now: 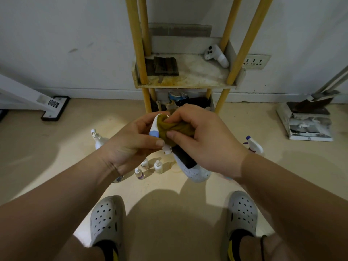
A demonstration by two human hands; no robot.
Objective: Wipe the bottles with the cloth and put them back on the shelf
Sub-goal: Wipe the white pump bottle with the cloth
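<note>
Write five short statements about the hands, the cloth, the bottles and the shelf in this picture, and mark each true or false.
1. The left hand holds a white bottle with a blue band. True.
2. The right hand is empty. False: it grips the cloth and presses it against the white bottle.
3. The small dropper bottles stand on the shelf. False: they stand on the floor, below the hands.
4. A white controller lies on the shelf. True.
5. A spray bottle with a purple trigger is on the floor to the person's right. True.
</note>
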